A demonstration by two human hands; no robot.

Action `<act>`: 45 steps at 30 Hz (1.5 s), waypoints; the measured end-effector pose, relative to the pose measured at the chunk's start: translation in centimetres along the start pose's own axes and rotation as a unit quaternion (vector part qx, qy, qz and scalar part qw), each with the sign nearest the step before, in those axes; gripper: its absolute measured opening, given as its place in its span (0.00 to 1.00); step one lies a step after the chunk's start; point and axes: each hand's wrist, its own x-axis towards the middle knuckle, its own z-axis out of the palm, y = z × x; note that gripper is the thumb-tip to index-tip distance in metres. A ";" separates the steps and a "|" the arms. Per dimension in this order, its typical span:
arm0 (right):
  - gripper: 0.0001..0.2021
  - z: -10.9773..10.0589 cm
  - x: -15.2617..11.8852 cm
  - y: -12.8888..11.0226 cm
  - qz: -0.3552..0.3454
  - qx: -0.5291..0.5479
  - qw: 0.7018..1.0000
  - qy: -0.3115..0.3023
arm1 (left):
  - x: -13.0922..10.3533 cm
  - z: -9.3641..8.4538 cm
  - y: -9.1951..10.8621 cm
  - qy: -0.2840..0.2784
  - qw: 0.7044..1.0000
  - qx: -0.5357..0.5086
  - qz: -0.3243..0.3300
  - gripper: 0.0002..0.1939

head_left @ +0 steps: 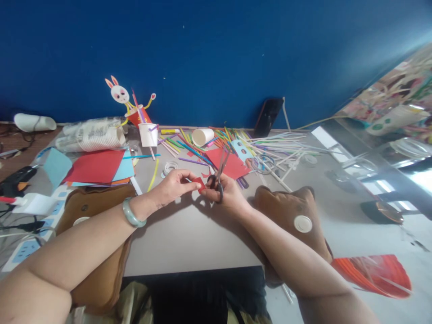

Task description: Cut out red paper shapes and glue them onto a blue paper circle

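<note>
Between the fingertips of my left hand (178, 183) is a small piece of red paper (200, 185). My right hand (230, 194) grips a pair of scissors (221, 173), blades pointing up and away from me; its fingertips also touch the paper's right edge. Just beyond the hands lie a larger red sheet (227, 163) and a light blue piece with cut-out holes (240, 149). A roll of clear tape (169, 168) sits beyond my left hand. Some of the scissors' handle is hidden by my right fingers.
Coloured sticks (195, 153) are strewn along the back. A paper-cup rabbit (120, 94) stands by a white cup (148, 135) at back left, near stacked cups (91, 138). A phone (268, 117) leans on the blue wall. Brown cushions (286, 207) lie beside both forearms.
</note>
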 end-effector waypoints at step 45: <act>0.23 -0.1 -0.2 0.1 0.026 -0.159 0.985 -0.054 | -0.1 -0.2 1.2 0.107 0.986 -0.119 0.048 0.10</act>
